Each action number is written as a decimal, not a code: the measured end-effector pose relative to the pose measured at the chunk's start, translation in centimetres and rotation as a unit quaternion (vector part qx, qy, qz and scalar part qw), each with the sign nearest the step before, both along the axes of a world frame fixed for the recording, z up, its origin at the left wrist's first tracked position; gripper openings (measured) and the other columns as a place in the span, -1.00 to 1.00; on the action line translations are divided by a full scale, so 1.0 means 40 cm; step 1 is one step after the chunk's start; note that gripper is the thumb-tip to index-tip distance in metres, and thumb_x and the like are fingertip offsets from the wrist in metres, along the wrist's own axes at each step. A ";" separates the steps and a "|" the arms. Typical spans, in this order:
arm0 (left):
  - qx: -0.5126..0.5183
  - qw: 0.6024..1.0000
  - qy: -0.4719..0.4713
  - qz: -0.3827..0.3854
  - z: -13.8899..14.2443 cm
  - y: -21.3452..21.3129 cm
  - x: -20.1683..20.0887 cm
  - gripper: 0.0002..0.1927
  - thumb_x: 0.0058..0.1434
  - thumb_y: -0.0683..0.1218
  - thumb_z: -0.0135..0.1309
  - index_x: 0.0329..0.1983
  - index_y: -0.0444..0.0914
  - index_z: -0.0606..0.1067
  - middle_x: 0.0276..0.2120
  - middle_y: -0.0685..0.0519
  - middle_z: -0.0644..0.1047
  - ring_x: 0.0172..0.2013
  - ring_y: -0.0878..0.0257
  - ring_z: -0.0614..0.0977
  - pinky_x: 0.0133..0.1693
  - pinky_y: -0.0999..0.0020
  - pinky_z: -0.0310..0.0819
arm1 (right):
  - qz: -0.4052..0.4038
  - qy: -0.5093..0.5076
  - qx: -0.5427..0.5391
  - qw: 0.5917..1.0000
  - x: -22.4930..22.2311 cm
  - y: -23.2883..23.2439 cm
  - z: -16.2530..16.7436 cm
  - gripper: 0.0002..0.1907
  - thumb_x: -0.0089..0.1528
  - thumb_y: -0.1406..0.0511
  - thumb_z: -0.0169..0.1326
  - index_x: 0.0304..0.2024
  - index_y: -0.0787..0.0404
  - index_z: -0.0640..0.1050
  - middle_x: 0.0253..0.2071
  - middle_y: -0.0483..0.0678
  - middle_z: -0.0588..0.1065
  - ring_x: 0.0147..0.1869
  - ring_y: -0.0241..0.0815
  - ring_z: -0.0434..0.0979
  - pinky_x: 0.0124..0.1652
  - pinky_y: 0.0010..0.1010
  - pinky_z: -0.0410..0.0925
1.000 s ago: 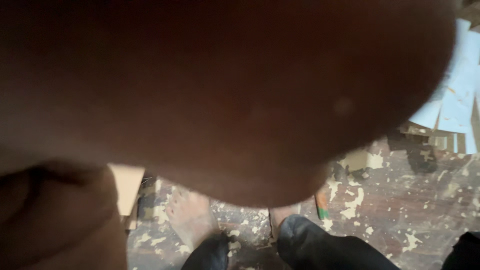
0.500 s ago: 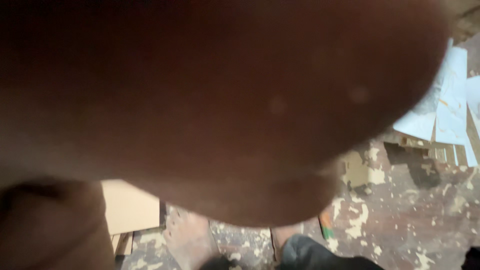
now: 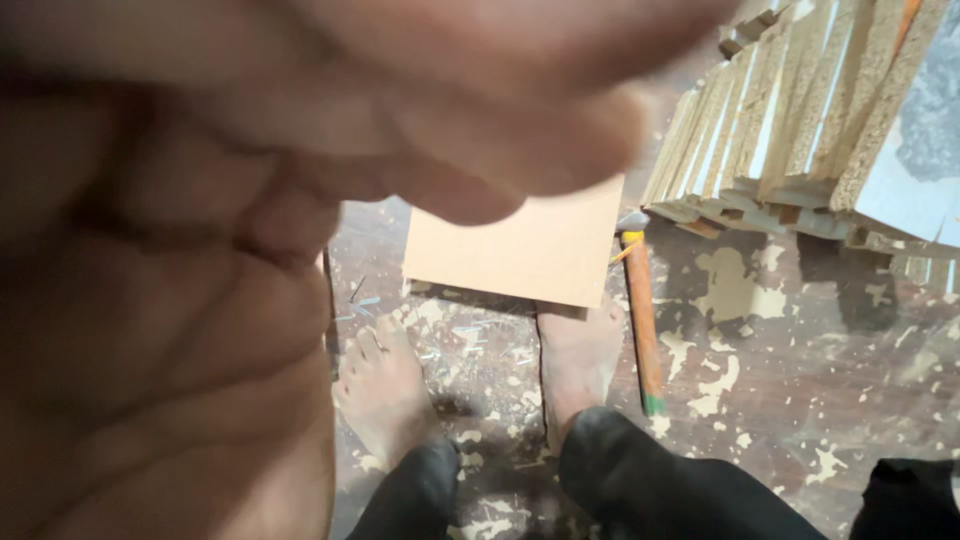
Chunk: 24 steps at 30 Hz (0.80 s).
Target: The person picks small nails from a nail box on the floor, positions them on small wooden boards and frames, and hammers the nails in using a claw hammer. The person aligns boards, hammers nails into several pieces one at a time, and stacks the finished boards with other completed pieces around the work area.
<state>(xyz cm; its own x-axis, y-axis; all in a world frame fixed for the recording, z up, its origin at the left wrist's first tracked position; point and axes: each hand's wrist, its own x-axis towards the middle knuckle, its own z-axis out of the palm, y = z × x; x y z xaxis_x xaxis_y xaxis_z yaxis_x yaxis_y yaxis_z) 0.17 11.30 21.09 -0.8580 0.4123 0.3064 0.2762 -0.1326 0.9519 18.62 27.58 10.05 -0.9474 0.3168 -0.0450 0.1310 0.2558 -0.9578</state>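
A hand, probably my left hand (image 3: 200,260), is held right against the camera, blurred, and fills the left side and top of the view. Its palm is at the left and its fingers reach across the top. Nothing shows in it, and its grip is too blurred to read. My right hand is out of sight. Below it my two bare feet (image 3: 385,400) stand on the floor, with black trouser legs (image 3: 650,480) above them. A flat tan board (image 3: 520,250) lies just beyond the toes, its near edge over my right foot (image 3: 580,360).
A long orange stick with a green tip (image 3: 642,320) lies on the floor right of the right foot. A stack of chipboard strips and panels (image 3: 800,110) leans at the upper right. The dark floor (image 3: 800,340) is blotched with pale patches and scattered chips.
The hand has drawn back toward the left and top, uncovering the tan board, both feet and the stack of strips. The view has also shifted over the floor.
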 end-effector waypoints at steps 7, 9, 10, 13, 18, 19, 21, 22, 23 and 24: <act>-0.026 0.987 -0.139 0.073 0.023 -0.056 0.079 -0.40 0.04 -0.25 0.00 0.23 -0.43 0.42 -0.08 -0.06 0.57 0.01 0.22 0.63 0.21 0.30 0.60 | -0.031 0.173 -0.070 0.982 -0.069 0.072 0.254 -0.28 0.35 -0.01 0.15 0.36 0.33 0.35 0.12 0.17 0.53 0.13 -0.04 0.62 0.01 -0.17 0.59; -0.024 0.983 -0.180 0.016 -0.010 -0.070 0.074 -0.38 0.07 -0.09 0.06 0.23 -0.43 0.42 -0.06 -0.03 0.56 0.03 0.24 0.61 0.20 0.33 0.56 | -0.022 0.133 -0.058 0.989 -0.070 0.056 0.241 -0.27 0.35 -0.01 0.15 0.37 0.33 0.34 0.13 0.18 0.53 0.14 -0.04 0.61 0.01 -0.16 0.59; -0.009 0.982 -0.188 -0.025 -0.036 -0.078 0.060 -0.31 0.10 0.08 0.13 0.23 -0.42 0.41 -0.04 -0.01 0.55 0.05 0.26 0.59 0.19 0.36 0.52 | -0.020 0.104 -0.050 0.993 -0.066 0.043 0.224 -0.27 0.35 -0.02 0.15 0.37 0.33 0.34 0.13 0.18 0.53 0.14 -0.04 0.61 0.01 -0.16 0.59; -0.017 0.971 -0.222 -0.084 -0.093 -0.120 0.055 -0.08 0.10 0.41 0.26 0.19 -0.43 0.44 -0.07 0.02 0.55 0.01 0.28 0.59 0.11 0.38 0.50 | -0.017 0.057 -0.049 0.997 -0.038 0.040 0.197 -0.27 0.33 0.00 0.16 0.35 0.37 0.37 0.11 0.20 0.55 0.10 -0.03 0.64 0.01 -0.16 0.59; -0.056 0.984 -0.159 -0.054 -0.091 -0.183 0.087 -0.20 0.16 0.37 0.27 0.12 -0.40 0.53 -0.12 -0.02 0.60 -0.05 0.26 0.63 0.04 0.32 0.55 | -0.050 0.166 -0.067 0.983 0.033 0.109 0.201 -0.34 0.32 0.04 0.14 0.31 0.32 0.38 0.10 0.17 0.54 0.13 -0.04 0.61 0.06 -0.17 0.54; -0.075 0.986 -0.140 -0.048 -0.085 -0.195 0.077 -0.25 0.11 0.34 0.31 0.04 -0.38 0.58 -0.18 -0.02 0.63 -0.14 0.25 0.64 -0.07 0.30 0.57 | -0.057 0.170 -0.064 0.982 0.046 0.110 0.189 -0.35 0.31 0.04 0.14 0.30 0.31 0.38 0.09 0.16 0.54 0.13 -0.04 0.61 0.07 -0.18 0.53; -0.088 0.987 -0.091 -0.100 -0.075 -0.220 0.042 -0.39 0.11 0.26 0.34 -0.07 -0.34 0.61 -0.23 -0.03 0.65 -0.19 0.22 0.67 -0.11 0.23 0.66 | -0.064 0.135 -0.042 0.988 0.045 0.079 0.113 -0.38 0.31 0.06 0.13 0.28 0.29 0.38 0.09 0.15 0.54 0.14 -0.05 0.60 0.09 -0.18 0.51; -0.084 0.983 -0.064 -0.153 -0.064 -0.242 0.024 -0.46 0.15 0.21 0.31 -0.09 -0.33 0.59 -0.24 -0.04 0.65 -0.17 0.20 0.70 -0.04 0.18 0.73 | -0.058 0.095 -0.022 0.993 0.033 0.054 0.064 -0.39 0.30 0.07 0.13 0.27 0.27 0.38 0.09 0.14 0.54 0.15 -0.05 0.59 0.10 -0.18 0.50; -0.081 0.975 -0.038 -0.204 -0.056 -0.261 0.010 -0.54 0.19 0.15 0.29 -0.12 -0.32 0.57 -0.24 -0.05 0.64 -0.14 0.18 0.72 0.03 0.13 0.81 | -0.051 0.051 -0.002 0.997 0.025 0.027 0.028 -0.41 0.30 0.07 0.12 0.26 0.26 0.39 0.09 0.14 0.54 0.16 -0.06 0.59 0.11 -0.19 0.49; -0.095 0.972 -0.006 -0.215 -0.062 -0.267 -0.001 -0.56 0.18 0.13 0.30 -0.12 -0.31 0.57 -0.28 0.04 0.65 -0.21 0.29 0.67 -0.05 0.21 0.73 | -0.038 0.005 0.031 0.999 0.008 -0.004 -0.011 -0.42 0.30 0.08 0.12 0.26 0.25 0.39 0.09 0.13 0.54 0.16 -0.06 0.58 0.12 -0.19 0.48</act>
<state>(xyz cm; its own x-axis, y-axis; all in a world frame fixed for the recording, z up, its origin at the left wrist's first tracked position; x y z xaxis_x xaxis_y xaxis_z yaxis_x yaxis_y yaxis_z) 0.15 0.64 18.60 -0.5976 0.7811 0.1810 0.2223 -0.0555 0.9734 18.93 27.41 9.60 -0.9209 0.3895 -0.0136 0.1430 0.3050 -0.9416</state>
